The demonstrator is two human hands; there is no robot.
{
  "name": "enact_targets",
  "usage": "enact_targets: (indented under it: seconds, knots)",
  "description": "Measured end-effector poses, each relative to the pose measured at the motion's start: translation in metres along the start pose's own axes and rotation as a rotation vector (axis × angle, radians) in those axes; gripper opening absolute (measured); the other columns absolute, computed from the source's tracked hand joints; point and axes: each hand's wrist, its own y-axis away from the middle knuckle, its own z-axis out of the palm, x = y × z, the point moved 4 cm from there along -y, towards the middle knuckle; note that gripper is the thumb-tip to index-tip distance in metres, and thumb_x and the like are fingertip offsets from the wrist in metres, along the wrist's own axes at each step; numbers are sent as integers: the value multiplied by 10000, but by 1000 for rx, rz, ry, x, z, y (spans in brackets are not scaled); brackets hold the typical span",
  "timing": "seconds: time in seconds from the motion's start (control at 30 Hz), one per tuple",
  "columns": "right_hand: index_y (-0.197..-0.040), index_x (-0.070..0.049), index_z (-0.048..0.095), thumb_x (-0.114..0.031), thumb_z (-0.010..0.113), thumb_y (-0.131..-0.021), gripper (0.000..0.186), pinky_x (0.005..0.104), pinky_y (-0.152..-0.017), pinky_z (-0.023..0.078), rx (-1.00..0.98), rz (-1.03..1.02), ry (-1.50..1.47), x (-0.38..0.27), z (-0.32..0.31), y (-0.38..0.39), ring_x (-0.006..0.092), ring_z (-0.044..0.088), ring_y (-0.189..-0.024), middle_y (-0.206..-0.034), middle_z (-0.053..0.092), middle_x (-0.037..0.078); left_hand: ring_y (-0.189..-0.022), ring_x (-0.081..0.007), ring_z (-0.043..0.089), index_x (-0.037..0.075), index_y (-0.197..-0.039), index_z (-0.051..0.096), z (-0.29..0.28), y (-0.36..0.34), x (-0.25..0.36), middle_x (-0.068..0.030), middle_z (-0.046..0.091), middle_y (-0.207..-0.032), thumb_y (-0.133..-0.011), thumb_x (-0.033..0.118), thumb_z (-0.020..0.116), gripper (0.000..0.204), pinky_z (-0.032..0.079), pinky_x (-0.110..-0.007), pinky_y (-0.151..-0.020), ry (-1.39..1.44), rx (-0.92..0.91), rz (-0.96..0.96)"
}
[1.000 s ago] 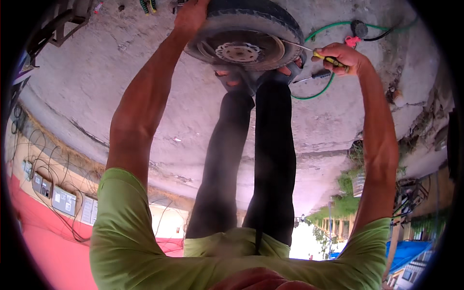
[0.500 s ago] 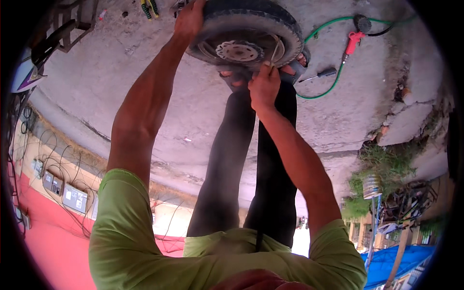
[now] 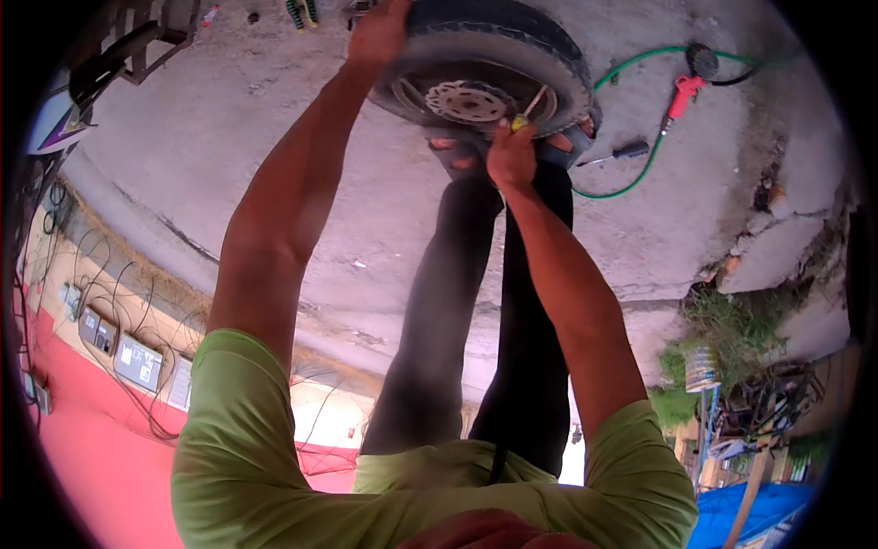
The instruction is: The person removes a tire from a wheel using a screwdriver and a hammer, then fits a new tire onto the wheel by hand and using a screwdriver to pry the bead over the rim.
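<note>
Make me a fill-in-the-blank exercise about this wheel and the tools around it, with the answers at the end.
1. While the left hand is at the tire, the right hand holds a hand tool with a ____ handle.
2. The brake disc sits at the ____ of the wheel.
3. The red blow gun is joined to a ____ hose.
4. In the view, the screwdriver lies to the ____ of the wheel.

Missing words: yellow; center; green; right.
</note>
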Motion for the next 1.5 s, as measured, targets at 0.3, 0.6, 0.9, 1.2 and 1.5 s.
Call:
enact_targets:
  seconds: [0.3,0.6,0.9,1.2,1.5]
  knots:
    - [-1107,-84,543,-455,568,-1014,383,595,-726,543,-196,-423,624,25,-133,-63,453,715,-891,-942,733,233,-1135,-486,615,29,-1194,608,-6,-16,0,-288,661,-1192,-1020,197,439,295,478,-514,-972,19,-98,-41]
    - [-1295,-19,593,-483,650,-965,572,530,-771,578,-259,-339,631,16,-123,-48,411,723,-970,-1142,706,246,-1074,-489,625,52,-1174,627,5,-16,-7,-282,665,-1137,-974,119,468,264,483,-541,-928,-10,-38,27]
    - [-1028,-78,605,-383,606,-1039,305,312,-612,482,-986,391,-1051,-54,-137,21,156,606,-639,-743,612,54,-1031,-487,647,65,-1159,662,5,-19,-13,-273,695,-1058,-968,108,486,264,484,-549,-928,-41,-8,-16]
    - [-1057,-110,578,-297,639,-966,217,547,-815,552,-281,-621,771,49,-181,-114,390,686,-990,-1064,699,157,-1032,-472,648,49,-1138,666,5,-20,-19,-263,695,-1053,-981,129,462,270,490,-527,-922,-30,-2,29]
    - [-1117,-55,640,-433,650,-990,398,396,-729,511,-404,-202,159,74,-207,-47,298,662,-778,-867,680,134,-1059,-463,657,47,-1168,668,5,-19,-23,-273,697,-1112,-987,117,456,287,496,-522,-933,-70,28,63]
